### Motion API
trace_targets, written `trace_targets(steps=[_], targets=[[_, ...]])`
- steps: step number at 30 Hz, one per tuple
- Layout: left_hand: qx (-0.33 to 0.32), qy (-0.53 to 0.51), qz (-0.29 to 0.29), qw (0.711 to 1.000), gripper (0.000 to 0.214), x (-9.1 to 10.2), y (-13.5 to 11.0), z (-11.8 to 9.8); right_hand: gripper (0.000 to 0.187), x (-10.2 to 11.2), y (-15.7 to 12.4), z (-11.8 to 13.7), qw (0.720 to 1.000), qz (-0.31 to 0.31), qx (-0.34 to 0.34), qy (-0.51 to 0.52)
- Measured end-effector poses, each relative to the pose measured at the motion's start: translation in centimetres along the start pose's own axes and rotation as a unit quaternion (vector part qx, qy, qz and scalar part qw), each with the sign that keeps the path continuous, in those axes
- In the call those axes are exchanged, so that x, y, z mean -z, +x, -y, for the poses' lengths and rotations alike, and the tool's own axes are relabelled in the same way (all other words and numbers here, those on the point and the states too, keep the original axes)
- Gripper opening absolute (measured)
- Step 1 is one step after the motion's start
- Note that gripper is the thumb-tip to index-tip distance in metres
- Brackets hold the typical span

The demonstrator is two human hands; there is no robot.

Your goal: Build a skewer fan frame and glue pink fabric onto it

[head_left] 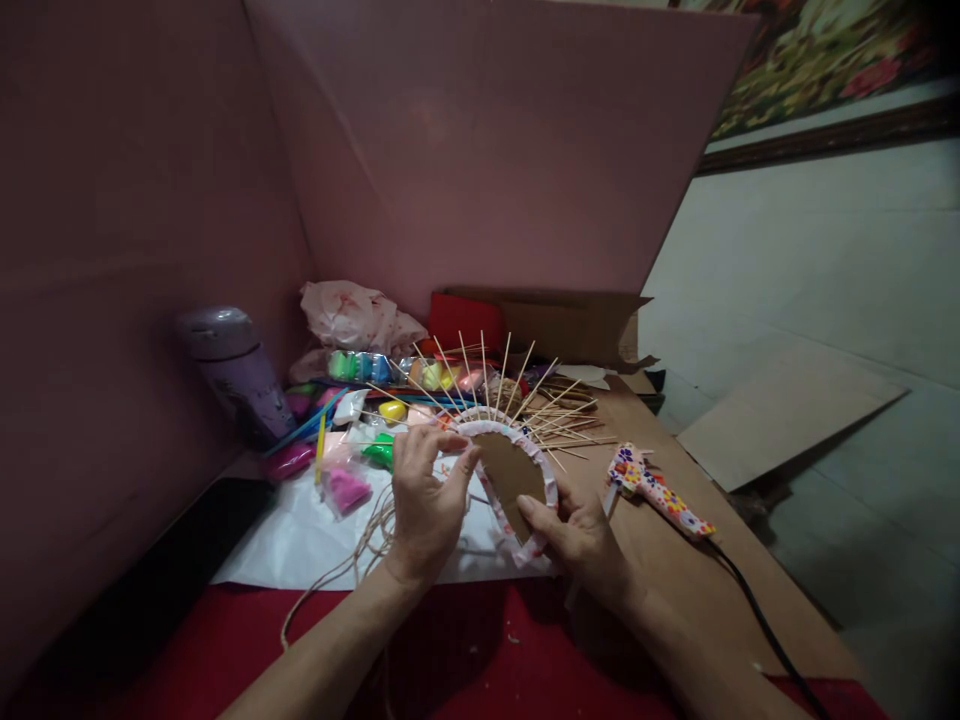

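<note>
I hold a round cardboard disc [511, 472] rimmed with white tape, tilted up above the table. Several thin wooden skewers [501, 375] fan out from its upper rim like spokes. My left hand [424, 505] grips the disc's left edge, its fingers pinched at the rim near the skewer bases. My right hand [581, 540] holds the lower right edge, thumb pressed on the cardboard face. A length of beige twine [358, 552] lies looped under my left wrist.
A flower-patterned glue gun [658, 490] with a black cord lies to the right on brown cardboard. Packets of coloured clay [360, 368], a purple bottle [238, 375], loose skewers and a crumpled bag crowd the back. White paper [300, 535] and red cloth cover the front. Pink boards wall the left and back.
</note>
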State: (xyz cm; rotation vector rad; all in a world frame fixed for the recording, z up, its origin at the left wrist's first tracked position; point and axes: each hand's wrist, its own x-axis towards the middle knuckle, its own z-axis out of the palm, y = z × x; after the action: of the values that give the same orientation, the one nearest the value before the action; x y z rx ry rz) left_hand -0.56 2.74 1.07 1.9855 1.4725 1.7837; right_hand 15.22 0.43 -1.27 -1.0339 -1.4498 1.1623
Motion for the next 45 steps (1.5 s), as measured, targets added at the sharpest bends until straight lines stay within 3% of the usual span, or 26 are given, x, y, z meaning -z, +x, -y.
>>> trace_targets(steps=[6, 11, 16, 19, 22, 25, 27, 30, 32, 34, 36, 39, 42, 45], targets=[[-0.030, 0.055, 0.040, 0.997, 0.008, 0.1, -0.1, 0.2, 0.015, -0.2, -0.6, -0.6, 0.997, 0.045, 0.052, -0.032], [-0.118, 0.048, 0.104, 0.986, 0.006, -0.1, -1.4, -0.9, 0.011, -0.1, -0.2, -1.0, 0.996, -0.025, 0.062, -0.061], [-0.262, -0.072, 0.237, 0.933, 0.009, -0.7, -3.5, -2.9, 0.015, 0.4, 0.4, -0.6, 0.990, -0.108, 0.076, -0.043], [-0.296, -0.118, 0.283, 0.905, 0.012, -1.0, -4.4, -3.3, 0.015, 0.7, 0.6, -0.2, 0.989, -0.133, 0.062, 0.007], [-0.241, -0.153, 0.292, 0.913, 0.011, -0.9, -4.8, -2.9, 0.019, 0.8, 0.9, -0.3, 0.987, -0.142, 0.031, 0.062], [-0.095, -0.176, 0.225, 0.954, 0.010, -0.8, -4.6, -2.1, 0.024, 0.8, 1.1, -0.5, 0.983, -0.141, 0.019, 0.115], [0.021, -0.198, 0.184, 0.963, 0.015, -0.9, -4.2, -1.6, 0.026, 0.7, 1.2, -0.5, 0.980, -0.139, 0.018, 0.140], [0.162, -0.266, 0.148, 0.939, 0.015, -1.2, -3.3, -1.2, 0.025, 0.6, 1.0, -0.4, 0.979, -0.128, 0.015, 0.157], [0.214, -0.322, 0.170, 0.906, 0.015, -1.4, -2.8, -1.2, 0.022, 0.5, 0.8, -0.5, 0.982, -0.113, 0.013, 0.153], [0.238, -0.377, 0.225, 0.867, 0.019, -1.6, -2.5, -1.4, 0.020, 0.5, 0.7, -0.7, 0.988, -0.086, 0.010, 0.131], [0.248, -0.397, 0.247, 0.849, 0.018, -1.7, -2.2, -1.4, 0.019, 0.6, 0.6, -0.9, 0.991, -0.079, 0.025, 0.105], [0.251, -0.384, 0.173, 0.872, 0.019, -1.4, -1.8, -1.0, 0.019, 1.0, 1.0, -0.6, 0.977, -0.162, 0.097, 0.097], [0.251, -0.369, 0.081, 0.891, 0.016, -1.0, -1.3, -0.5, 0.018, 1.6, 1.5, 0.1, 0.934, -0.300, 0.170, 0.099], [0.246, -0.344, 0.082, 0.902, 0.016, -0.9, -1.3, -0.3, 0.016, 2.0, 1.7, 0.7, 0.909, -0.357, 0.195, 0.088]])
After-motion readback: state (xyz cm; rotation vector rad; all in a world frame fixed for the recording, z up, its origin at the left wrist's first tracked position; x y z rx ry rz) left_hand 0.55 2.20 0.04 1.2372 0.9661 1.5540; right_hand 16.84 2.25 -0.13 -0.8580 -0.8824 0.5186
